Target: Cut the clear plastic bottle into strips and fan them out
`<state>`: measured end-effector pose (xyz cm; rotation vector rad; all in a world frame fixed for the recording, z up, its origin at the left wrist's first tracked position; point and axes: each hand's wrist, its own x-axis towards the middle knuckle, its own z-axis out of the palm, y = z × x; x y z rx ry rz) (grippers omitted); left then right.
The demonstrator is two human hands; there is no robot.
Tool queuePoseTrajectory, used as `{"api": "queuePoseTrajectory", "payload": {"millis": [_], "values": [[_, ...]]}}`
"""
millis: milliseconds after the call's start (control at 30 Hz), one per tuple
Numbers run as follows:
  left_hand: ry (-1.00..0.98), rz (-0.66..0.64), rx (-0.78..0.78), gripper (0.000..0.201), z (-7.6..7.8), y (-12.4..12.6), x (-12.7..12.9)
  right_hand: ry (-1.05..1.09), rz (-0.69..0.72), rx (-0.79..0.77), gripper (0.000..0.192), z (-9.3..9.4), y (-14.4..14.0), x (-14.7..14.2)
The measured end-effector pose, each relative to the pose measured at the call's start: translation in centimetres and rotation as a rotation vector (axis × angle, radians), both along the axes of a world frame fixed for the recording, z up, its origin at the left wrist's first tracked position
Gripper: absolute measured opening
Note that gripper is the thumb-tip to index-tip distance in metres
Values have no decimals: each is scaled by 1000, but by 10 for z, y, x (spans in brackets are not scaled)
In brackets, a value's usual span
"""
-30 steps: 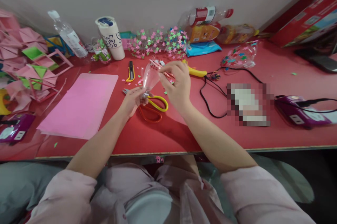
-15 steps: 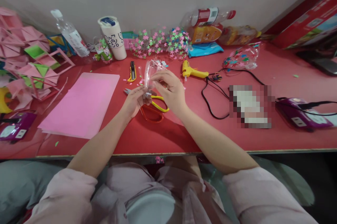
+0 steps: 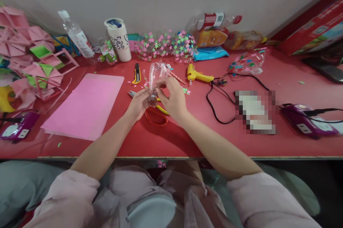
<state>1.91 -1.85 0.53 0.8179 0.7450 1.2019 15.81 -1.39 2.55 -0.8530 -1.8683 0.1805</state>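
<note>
My left hand (image 3: 139,102) grips the narrow neck end of a clear cut plastic bottle piece (image 3: 156,74), which points up and away over the red table (image 3: 187,138). The fingers of my right hand (image 3: 173,97) press on its right side near the neck, so both hands hold it. Orange and yellow scissors (image 3: 155,115) lie on the table right under my hands. Small pink and green paper stars (image 3: 186,91) are scattered around them.
A pink paper stack (image 3: 85,105) lies at the left, a yellow glue gun (image 3: 198,75) with black cord at the right, a utility knife (image 3: 137,73) beyond my hands. Star-covered bottles (image 3: 166,45), a cup (image 3: 119,39), water bottle (image 3: 76,39), folded paper shapes (image 3: 32,67), purple devices (image 3: 308,121).
My right hand came down from the bottle piece's wide top to its lower side near the neck. The glue gun and loose stars it had covered now show.
</note>
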Motion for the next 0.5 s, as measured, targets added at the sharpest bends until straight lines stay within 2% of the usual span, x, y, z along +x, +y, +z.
{"api": "queuePoseTrajectory", "payload": {"millis": [333, 500], "values": [[24, 54, -18, 13, 0, 0, 2, -64, -10, -5, 14, -3, -1, -2], [30, 37, -24, 14, -1, -1, 4, 72, -32, -87, 17, -8, 1, -4]]}}
